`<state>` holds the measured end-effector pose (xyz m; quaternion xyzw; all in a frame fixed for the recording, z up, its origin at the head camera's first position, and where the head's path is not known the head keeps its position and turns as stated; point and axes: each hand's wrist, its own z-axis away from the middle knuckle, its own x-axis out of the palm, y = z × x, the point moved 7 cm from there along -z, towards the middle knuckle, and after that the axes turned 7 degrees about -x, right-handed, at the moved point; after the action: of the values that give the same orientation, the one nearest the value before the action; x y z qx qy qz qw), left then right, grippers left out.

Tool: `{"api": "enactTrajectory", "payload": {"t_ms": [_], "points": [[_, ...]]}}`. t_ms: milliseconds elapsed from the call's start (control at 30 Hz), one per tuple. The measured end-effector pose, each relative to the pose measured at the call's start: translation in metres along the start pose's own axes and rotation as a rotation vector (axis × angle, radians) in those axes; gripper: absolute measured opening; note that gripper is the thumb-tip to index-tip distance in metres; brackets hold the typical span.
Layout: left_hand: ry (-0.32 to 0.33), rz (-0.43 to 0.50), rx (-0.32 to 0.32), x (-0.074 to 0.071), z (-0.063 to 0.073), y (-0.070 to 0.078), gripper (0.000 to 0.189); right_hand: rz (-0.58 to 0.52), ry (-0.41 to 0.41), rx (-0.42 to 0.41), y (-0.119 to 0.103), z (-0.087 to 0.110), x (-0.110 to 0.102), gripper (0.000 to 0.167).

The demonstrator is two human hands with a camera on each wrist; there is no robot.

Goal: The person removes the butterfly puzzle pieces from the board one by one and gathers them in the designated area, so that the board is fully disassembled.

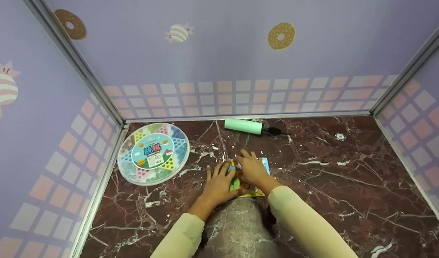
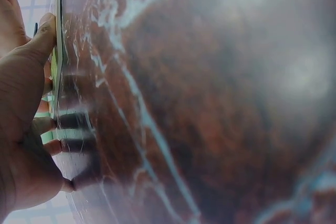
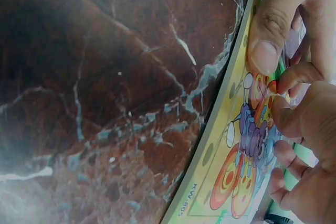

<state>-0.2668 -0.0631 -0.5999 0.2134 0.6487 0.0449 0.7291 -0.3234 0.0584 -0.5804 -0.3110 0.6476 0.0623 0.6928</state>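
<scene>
Nearest: two pale sleeves (image 1: 309,218), reaching forward over a dark red, white-veined marble surface (image 1: 352,182).
Left hand (image 1: 219,184): fingers spread and mostly straight, grasping nothing; thumb lies on the near part of a picture board, other fingers reach toward its left side and the marble.
Right hand (image 1: 254,170): over the board, fingers bent, fingertips on its face; cannot tell whether they pinch a piece.
Picture board (image 1: 255,194): on the marble, under and between both hands, mostly covered. Right wrist view shows a yellow border, a purple-bodied butterfly figure with orange wings, and a printed code near one corner.
Beyond, at left: round game board (image 1: 153,154) with coloured star points and a blue central label.
Far right: small whitish disc (image 1: 340,136).
Farther, near the back wall (image 1: 223,61): mint-green cylinder (image 1: 243,126) with black nozzle end, lying on its side.
</scene>
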Motion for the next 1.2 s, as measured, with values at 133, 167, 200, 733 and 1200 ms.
{"api": "enactTrajectory", "payload": {"t_ms": [133,167,200,733,1200], "points": [[0.006,0.006,0.002,0.002,0.000,0.001,0.085,-0.020,-0.013,0.018,-0.001,0.001,-0.002,0.040],[0.007,0.007,0.005,0.002,0.000,0.001,0.084,-0.021,-0.017,0.021,0.000,0.001,-0.001,0.039],[0.005,0.008,0.003,0.003,-0.001,0.001,0.084,-0.022,-0.019,0.023,0.001,0.001,0.000,0.038],[-0.009,0.039,-0.007,0.004,0.000,-0.002,0.093,-0.083,0.019,-0.015,0.004,0.004,0.004,0.064],[-0.009,0.032,0.005,0.002,0.001,0.000,0.092,-0.229,0.102,-0.082,0.012,0.007,0.011,0.041]]}}
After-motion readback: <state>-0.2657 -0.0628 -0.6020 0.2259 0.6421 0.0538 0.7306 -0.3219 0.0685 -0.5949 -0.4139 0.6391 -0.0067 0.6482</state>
